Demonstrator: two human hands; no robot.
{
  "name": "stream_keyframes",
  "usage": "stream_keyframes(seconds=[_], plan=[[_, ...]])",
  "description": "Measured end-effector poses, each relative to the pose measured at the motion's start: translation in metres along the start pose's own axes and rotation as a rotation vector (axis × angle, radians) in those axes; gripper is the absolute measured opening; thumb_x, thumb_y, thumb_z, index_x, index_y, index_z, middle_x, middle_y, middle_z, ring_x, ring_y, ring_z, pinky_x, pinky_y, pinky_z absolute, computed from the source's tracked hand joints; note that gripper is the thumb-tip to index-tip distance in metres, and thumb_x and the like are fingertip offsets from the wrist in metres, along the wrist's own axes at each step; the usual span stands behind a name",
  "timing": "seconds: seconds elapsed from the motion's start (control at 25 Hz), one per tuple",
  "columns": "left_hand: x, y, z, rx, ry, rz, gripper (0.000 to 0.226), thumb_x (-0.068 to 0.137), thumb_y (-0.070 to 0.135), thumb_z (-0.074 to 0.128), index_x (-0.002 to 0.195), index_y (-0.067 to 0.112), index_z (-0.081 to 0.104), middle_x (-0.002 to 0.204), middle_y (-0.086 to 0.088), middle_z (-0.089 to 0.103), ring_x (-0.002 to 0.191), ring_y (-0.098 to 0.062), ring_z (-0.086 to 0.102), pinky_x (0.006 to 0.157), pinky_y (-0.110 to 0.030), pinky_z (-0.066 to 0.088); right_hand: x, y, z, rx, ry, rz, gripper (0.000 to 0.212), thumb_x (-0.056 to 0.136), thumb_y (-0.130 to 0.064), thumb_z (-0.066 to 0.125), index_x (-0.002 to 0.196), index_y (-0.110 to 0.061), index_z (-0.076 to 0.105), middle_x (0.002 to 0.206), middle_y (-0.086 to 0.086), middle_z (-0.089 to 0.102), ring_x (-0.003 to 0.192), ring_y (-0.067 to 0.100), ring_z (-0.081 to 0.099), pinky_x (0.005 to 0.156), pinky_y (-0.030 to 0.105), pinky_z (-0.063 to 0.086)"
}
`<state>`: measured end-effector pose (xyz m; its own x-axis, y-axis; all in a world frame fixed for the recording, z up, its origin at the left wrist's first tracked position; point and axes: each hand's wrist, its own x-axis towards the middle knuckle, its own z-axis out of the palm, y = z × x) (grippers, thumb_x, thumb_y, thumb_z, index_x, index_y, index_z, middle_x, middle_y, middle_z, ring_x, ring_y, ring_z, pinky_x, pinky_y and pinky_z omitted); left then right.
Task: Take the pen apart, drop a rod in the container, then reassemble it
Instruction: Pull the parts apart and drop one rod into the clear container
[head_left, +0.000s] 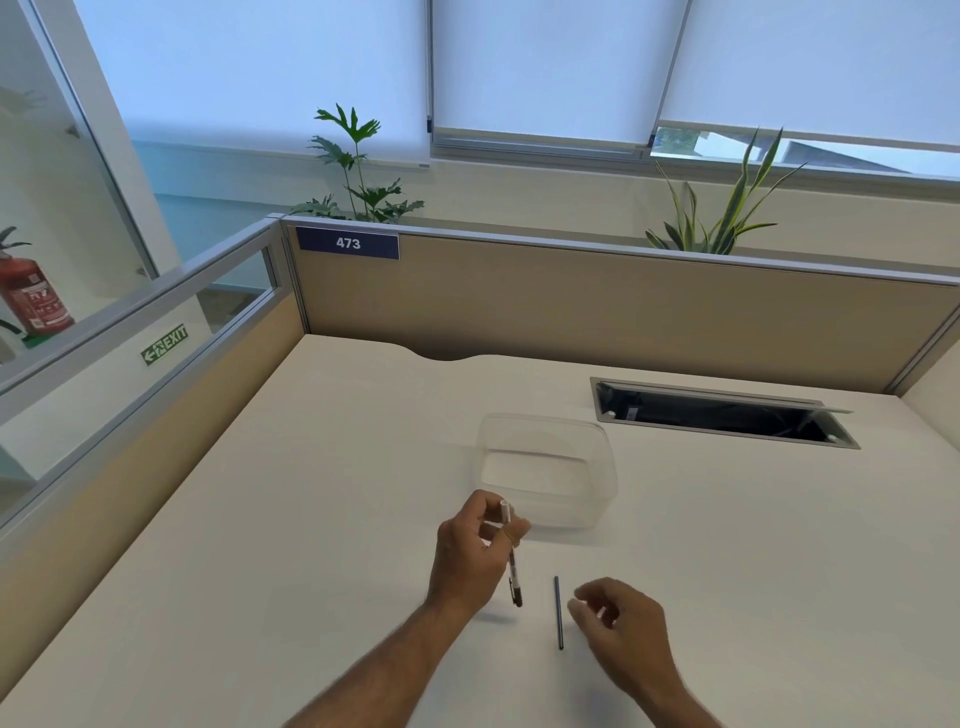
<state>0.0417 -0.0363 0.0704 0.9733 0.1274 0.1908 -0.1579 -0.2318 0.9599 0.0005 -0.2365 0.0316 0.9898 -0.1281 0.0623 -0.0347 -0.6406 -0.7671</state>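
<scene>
Left hand (475, 551) has a closed grip on the pen (511, 558); right hand (618, 621) is loosely curled beside the rod (558, 613), holding a small white piece, perhaps.

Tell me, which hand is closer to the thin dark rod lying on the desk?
Right. The right hand hovers just beside the rod; the left hand holds the pen body further off.

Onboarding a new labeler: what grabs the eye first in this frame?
The two hands low in the middle: the left hand holds the pen body upright, and the right hand hovers beside a thin dark rod lying on the desk. Just beyond them sits a clear plastic container, seemingly empty.
</scene>
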Motion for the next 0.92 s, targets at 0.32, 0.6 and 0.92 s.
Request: stream_keyframes(seconds=[0.32, 0.6, 0.92], plan=[[-0.009, 0.004, 0.01, -0.455, 0.202, -0.431, 0.029, 0.084, 0.008, 0.075, 0.105, 0.014, 0.055, 0.089, -0.024, 0.068, 0.073, -0.031, 0.074, 0.059, -0.04, 0.062, -0.002, -0.026, 0.005, 0.514, -0.146, 0.078, 0.018, 0.076, 0.006, 0.077, 0.079, -0.012, 0.079, 0.067, 0.015, 0.074, 0.056, 0.025, 0.065, 0.058, 0.036, 0.058], [-0.03, -0.012, 0.015, -0.167, -0.03, -0.64, 0.036, 0.095, 0.046, 0.055, 0.088, 0.013, 0.069, 0.083, -0.007, 0.075, 0.077, -0.023, 0.073, 0.063, -0.035, 0.06, 0.011, -0.04, -0.011, 0.847, 0.1, 0.147, 0.007, 0.085, -0.002, 0.071, 0.091, -0.003, 0.074, 0.079, 0.015, 0.073, 0.075, 0.024, 0.069, 0.067, 0.035, 0.06], [-0.033, -0.044, 0.005, 0.391, -0.258, -0.298, 0.028, 0.085, 0.026, 0.05, 0.106, 0.028, 0.069, 0.099, 0.003, 0.072, 0.095, -0.013, 0.064, 0.089, -0.031, 0.052, 0.021, -0.048, -0.002, 0.517, 0.159, -0.066, 0.016, 0.085, -0.003, 0.071, 0.1, -0.008, 0.073, 0.087, -0.005, 0.077, 0.076, 0.021, 0.074, 0.07, 0.041, 0.063]])
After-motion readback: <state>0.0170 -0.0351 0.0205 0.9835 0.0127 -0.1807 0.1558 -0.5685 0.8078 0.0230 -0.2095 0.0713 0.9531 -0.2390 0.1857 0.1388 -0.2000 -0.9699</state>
